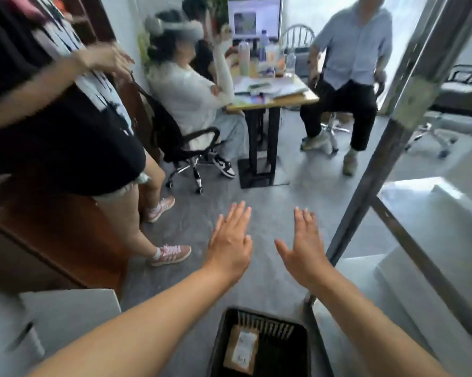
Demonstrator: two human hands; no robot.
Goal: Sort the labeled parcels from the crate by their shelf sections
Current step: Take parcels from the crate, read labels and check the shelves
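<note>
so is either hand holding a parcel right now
No, the left hand and right hand are both flat and empty above the floor, while a brown parcel lies in the black crate.

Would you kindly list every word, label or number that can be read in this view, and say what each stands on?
Nothing here can be read with confidence.
White label on the brown parcel in the black crate: dark print, too blurred to read.
Monitor: a picture and lines of text, too small to read.
Papers on the table: blurred, unreadable.
Pale print on the standing person's black shirt: blurred, unreadable.
</note>
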